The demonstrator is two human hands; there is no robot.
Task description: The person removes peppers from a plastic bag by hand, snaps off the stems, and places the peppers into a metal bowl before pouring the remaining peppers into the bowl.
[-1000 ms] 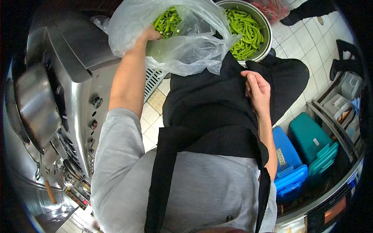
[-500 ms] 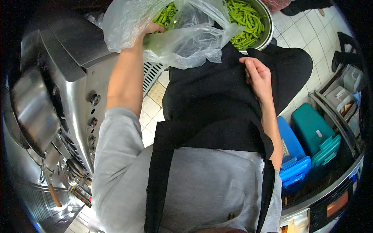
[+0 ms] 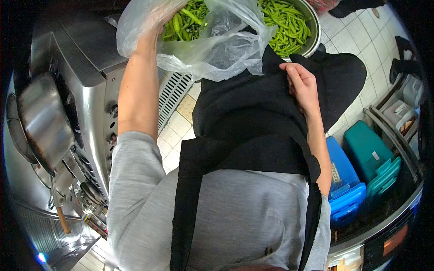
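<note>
Our left hand (image 3: 159, 17) is up at the far left, pushed into the mouth of a clear plastic bag (image 3: 217, 54). The film covers the fingers, so we cannot tell whether they are spread or closed. The bag hangs in front of us, and the green beans (image 3: 185, 22) lie inside it, right against that hand.

Our right hand (image 3: 300, 86) is lower and to the right. Its fingers are curled narrow on a fold of our black apron (image 3: 253, 117), which lies raised beneath the bag.

Just beyond the bag, at the far right, a metal bowl (image 3: 313, 32) is full of loose beans (image 3: 285, 25), with white tiled floor (image 3: 357, 43) to its right. The bag's edge overlaps the bowl's left rim in our view.

Along the left runs a steel appliance (image 3: 86, 54) with knobs down its front, and a steel pot (image 3: 43, 122) sits at its near end. On the right, low beside our right forearm, are 2 lidded boxes side by side: a blue box (image 3: 346, 178) next to the arm and a teal box (image 3: 373, 158) to its right.
</note>
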